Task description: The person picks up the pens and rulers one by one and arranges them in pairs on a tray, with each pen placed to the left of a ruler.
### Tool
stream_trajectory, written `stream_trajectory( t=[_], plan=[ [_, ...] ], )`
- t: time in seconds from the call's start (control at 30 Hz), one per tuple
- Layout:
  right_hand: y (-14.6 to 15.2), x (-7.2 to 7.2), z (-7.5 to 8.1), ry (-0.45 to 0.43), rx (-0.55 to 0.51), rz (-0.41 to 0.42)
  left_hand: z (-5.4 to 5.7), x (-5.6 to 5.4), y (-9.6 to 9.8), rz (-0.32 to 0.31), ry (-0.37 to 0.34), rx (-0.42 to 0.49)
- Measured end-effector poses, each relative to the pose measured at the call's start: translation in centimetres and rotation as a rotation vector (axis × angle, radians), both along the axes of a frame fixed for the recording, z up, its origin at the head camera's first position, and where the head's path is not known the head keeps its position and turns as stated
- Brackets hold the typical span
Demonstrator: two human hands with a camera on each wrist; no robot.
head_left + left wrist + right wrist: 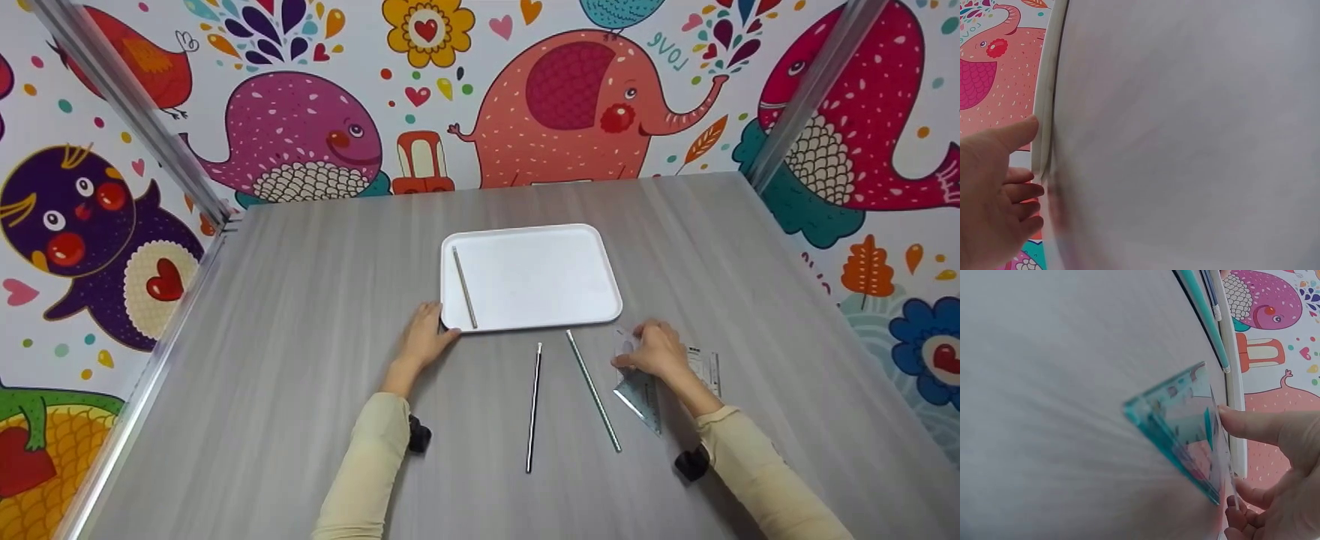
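At the near left corner of the white tray (540,277), my left hand (424,337) holds the rim, thumb along the near side and fingers round the left side. In the left wrist view the thumb presses the tray's rim (1044,107). A slim pencil (464,289) lies inside the tray, near its left end. My right hand (658,351), right of the tray's near corner, pinches a clear teal-edged set square (1182,433) between thumb and fingers. The set square stands tilted, one point toward me. Part of it is hidden behind the hand.
A dark pencil (534,409) and a green pencil (592,390) lie on the grey table (315,300) between my hands. Another clear piece with scale marks (706,369) shows beside my right wrist. Printed walls (420,150) enclose the table's back and sides.
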State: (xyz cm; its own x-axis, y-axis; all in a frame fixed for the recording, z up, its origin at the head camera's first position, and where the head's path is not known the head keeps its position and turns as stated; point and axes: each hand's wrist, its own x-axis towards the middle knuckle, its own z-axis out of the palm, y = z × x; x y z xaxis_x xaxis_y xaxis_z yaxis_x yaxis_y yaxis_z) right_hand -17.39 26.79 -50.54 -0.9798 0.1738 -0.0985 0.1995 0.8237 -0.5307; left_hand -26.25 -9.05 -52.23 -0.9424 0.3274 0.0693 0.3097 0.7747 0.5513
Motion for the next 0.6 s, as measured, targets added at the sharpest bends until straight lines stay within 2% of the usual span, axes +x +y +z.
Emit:
stream_trajectory(
  t=[0.27, 0.43, 0.6],
  plan=[
    [0.52, -0.26, -0.1, -0.006, -0.107, 0.027, -0.02, 0.04, -0.04, 0.0, -0.007, -0.006],
    [0.67, -0.28, -0.22, 0.006, -0.139, 0.04, -0.07, 0.0, -0.06, 0.01, -0.023, -0.01],
    [0.71, -0.31, -0.35, 0.023, -0.162, 0.037, -0.03, -0.06, -0.01, 0.005, -0.009, -0.016]
  ],
)
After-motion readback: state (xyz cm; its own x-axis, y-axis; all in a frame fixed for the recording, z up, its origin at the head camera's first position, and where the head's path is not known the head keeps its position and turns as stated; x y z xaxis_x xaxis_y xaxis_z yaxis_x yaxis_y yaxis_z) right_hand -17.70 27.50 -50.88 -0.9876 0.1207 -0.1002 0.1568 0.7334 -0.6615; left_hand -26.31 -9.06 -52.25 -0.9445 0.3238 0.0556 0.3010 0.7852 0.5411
